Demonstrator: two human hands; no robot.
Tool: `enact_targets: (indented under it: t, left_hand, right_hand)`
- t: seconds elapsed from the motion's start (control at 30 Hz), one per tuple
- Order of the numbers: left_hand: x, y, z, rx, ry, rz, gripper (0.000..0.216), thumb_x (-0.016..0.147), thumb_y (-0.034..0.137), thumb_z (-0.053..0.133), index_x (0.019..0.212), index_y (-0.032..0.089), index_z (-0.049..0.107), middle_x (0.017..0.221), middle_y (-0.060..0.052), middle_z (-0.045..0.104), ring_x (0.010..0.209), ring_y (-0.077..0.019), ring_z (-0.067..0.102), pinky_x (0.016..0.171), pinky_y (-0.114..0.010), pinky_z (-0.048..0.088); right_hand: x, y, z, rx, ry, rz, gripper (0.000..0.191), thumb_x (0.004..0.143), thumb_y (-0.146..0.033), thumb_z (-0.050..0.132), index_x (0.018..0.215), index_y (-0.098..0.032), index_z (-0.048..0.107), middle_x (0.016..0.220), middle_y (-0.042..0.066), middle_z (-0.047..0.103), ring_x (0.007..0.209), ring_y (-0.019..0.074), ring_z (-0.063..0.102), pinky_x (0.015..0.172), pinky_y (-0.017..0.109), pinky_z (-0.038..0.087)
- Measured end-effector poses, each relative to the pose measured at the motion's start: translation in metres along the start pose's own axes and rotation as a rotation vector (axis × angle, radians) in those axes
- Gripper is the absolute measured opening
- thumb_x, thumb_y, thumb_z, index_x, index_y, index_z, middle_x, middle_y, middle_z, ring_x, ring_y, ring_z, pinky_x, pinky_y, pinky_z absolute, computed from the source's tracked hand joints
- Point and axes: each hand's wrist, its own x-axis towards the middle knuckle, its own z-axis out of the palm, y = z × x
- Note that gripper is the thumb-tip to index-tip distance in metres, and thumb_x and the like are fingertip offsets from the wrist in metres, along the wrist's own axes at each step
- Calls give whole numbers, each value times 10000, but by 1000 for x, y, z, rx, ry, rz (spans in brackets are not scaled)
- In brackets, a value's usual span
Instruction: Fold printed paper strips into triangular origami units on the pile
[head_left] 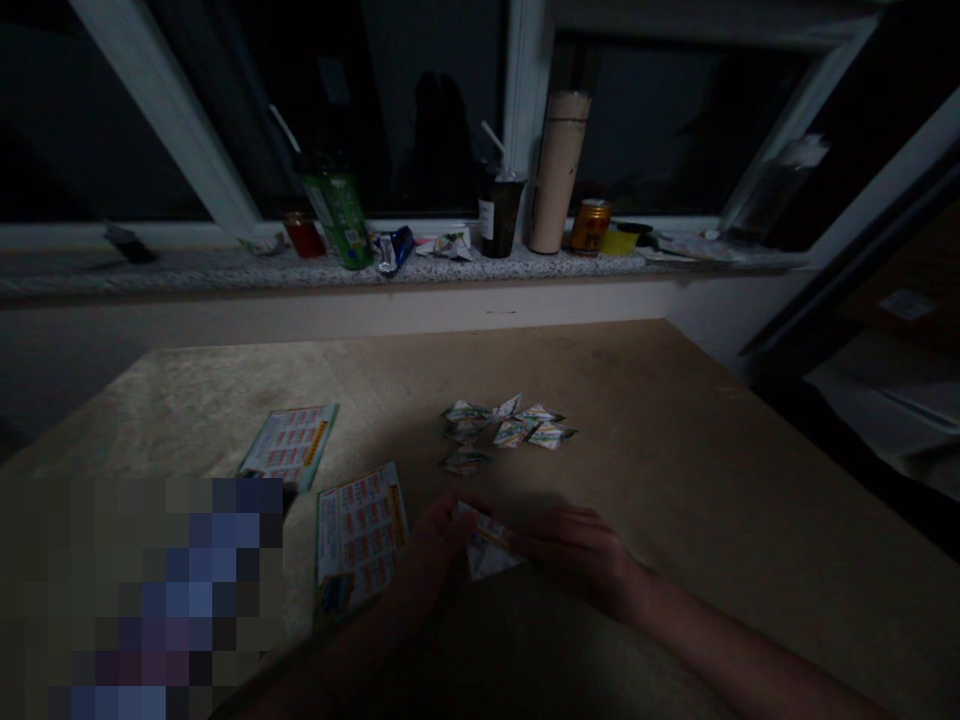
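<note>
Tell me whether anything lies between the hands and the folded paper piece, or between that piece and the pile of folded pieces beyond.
Nothing visible. Both the left hand and right hand hold the folded printed paper piece. Only bare tan tabletop separates it from the pile of small folded papers.

Printed glossy paper piece (486,548), matt wood-board table (675,480), speckled stone sill (225,268), shiny metal can (589,227).
</note>
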Motion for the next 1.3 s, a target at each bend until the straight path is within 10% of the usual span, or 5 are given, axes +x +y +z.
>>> enact_targets:
  t: [0.33,0.77,1.3]
  left_hand:
    - [1,9,7,99,35,-72,740,638,355,745,1266,208,381,540,93,517,466,-95,497,433,-162,332]
    - [0,10,8,-36,-3,-151,449,581,276,771,968,143,585,715,-5,675,653,-164,621,591,-235,453]
    - [1,2,6,-57,-67,-119,647,636,298,756,1209,160,488,773,-18,703,698,-182,639,643,-265,475]
  right_hand:
    - [2,8,-8,-165,-205,-33,272,883,-149,492,1149,-148,545,913,82,681,809,177,620,678,293,493]
    - [0,5,-5,-90,-53,-50,181,870,-161,504,1022,-162,600,740,57,684,650,155,620,561,267,455]
    - [9,-2,4,221,-237,543,294,895,-351,449,720,-156,584,628,-2,523,573,112,453,532,221,353]
